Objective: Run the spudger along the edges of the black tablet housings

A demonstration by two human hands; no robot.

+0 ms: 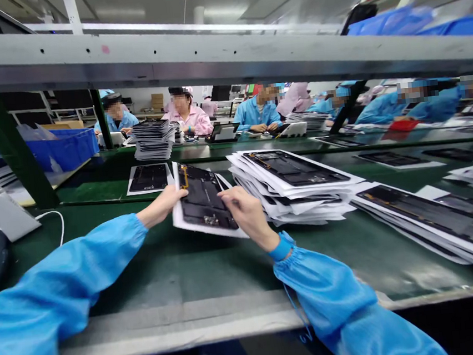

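A flat black panel (203,197) on a white sheet hangs tilted above the green table, between my two hands. My left hand (162,206) pinches its left edge, thumb on top. At the panel's right side, my right hand (248,212) is closed, its fingertips against the edge; whether it grips the panel or something small is hidden. Just right of it stands an uneven stack of black panels and white sheets (295,177). Behind my left hand, another black panel (149,178) lies on a white sheet.
More stacked panels (437,219) lie at the right. A tall pile of sheets (154,139) stands at the back. A blue bin (64,149) and a white device (2,200) are at the left. A metal shelf beam (209,63) crosses above; several people sit beyond.
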